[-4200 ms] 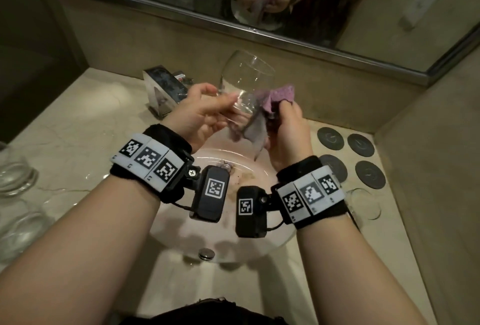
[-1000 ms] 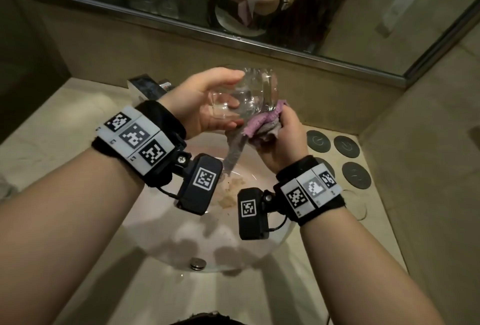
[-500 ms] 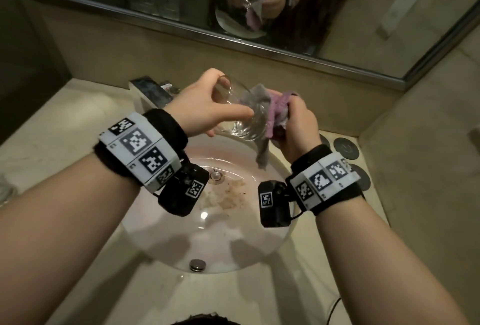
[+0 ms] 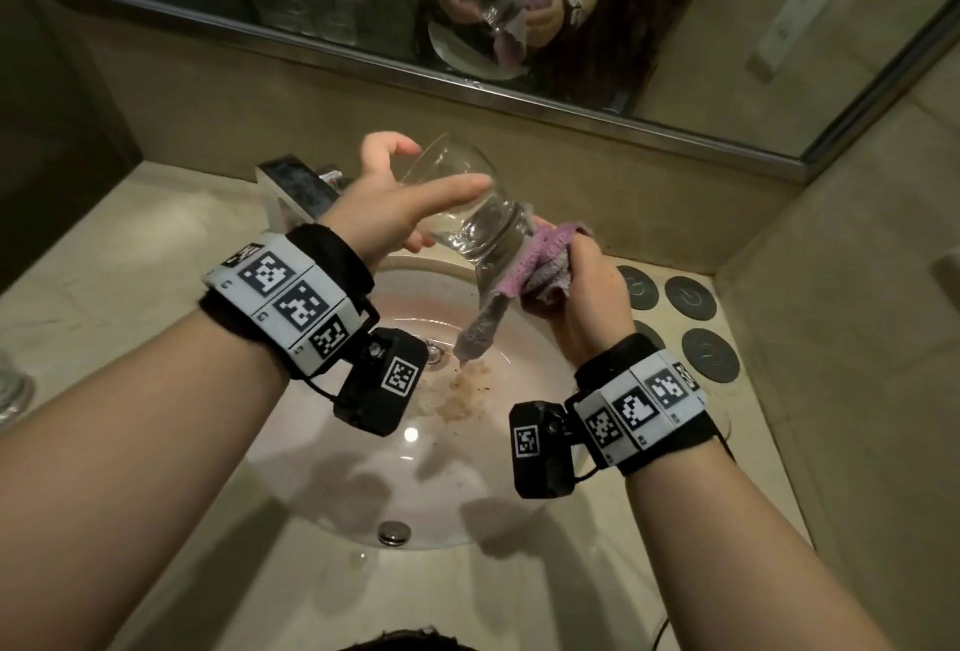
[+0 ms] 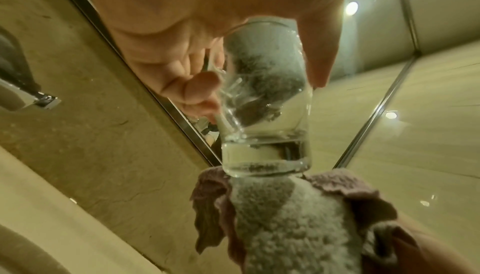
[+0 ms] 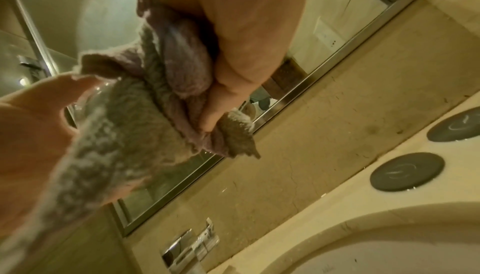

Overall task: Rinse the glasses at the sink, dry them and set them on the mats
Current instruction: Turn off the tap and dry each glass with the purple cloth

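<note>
Above sink [image 4: 332, 447]: drying step; left hand [image 4: 387, 213] gripped glass [image 4: 467, 213], right hand [image 4: 582, 297] clutched cloth [image 4: 540, 268]; next, mats [image 4: 691, 298].

Clear, glossy glass [image 4: 470, 213] meets a fuzzy pink-grey terry cloth [image 4: 540, 265]; beside the glossy basin [image 4: 311, 463], matt dark mats [image 4: 691, 298] lie on polished stone countertop [image 4: 130, 255].

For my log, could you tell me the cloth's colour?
Pinkish purple with a grey side; the cloth shows best in the head view.
</note>
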`<state>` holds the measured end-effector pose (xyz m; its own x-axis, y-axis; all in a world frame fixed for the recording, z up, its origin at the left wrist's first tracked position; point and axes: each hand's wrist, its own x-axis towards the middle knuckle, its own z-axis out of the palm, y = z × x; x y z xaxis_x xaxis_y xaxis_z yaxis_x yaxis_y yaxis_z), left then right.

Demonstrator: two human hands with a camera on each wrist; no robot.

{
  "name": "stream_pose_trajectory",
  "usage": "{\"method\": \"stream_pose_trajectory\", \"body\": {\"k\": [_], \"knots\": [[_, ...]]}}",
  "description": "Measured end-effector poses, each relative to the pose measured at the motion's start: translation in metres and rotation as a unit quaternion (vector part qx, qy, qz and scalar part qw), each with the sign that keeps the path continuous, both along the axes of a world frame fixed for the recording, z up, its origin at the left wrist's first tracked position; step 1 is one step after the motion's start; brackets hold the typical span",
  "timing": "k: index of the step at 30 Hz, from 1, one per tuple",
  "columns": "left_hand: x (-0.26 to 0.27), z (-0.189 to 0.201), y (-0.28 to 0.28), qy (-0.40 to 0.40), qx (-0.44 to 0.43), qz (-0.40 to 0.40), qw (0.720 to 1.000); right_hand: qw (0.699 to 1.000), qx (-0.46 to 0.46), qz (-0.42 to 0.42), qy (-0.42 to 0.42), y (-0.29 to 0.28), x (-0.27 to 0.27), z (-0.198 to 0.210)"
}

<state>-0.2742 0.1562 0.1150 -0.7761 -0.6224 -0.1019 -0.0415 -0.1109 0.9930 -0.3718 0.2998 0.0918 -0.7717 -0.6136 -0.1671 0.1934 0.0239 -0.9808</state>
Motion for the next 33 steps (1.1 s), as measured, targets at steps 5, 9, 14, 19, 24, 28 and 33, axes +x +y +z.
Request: {"method": "stream_pose_trajectory", "body": {"k": [5, 9, 14, 19, 24, 28, 33], "knots": [[-0.003, 0.000, 0.004, 0.046, 0.064, 0.003, 0.997, 0.997, -0.067, 0.009, 0.026, -0.002, -0.006, 0.014], [-0.006, 0.010, 0.018, 0.070, 0.209, -0.076, 0.973, 0.974, -0.028, 0.080, 0.209, -0.010, 0.009, 0.015], [-0.003, 0.014, 0.016, 0.043, 0.222, -0.101, 0.969, 0.933, -0.028, 0.056, 0.354, -0.015, 0.007, 0.016], [0.006, 0.014, 0.006, 0.045, 0.144, -0.141, 0.978, 0.966, -0.018, 0.082, 0.245, -0.012, -0.005, 0.029], [0.012, 0.019, 0.004, 0.008, 0.018, -0.164, 0.986, 0.982, -0.044, 0.041, 0.177, -0.009, -0.014, 0.047], [0.019, 0.016, -0.002, 0.010, 0.020, -0.176, 0.984, 0.987, -0.119, 0.016, 0.110, -0.011, -0.028, 0.065], [0.017, 0.016, -0.002, 0.019, 0.063, -0.163, 0.984, 0.983, 0.012, 0.077, 0.169, -0.011, -0.017, 0.067]]}}
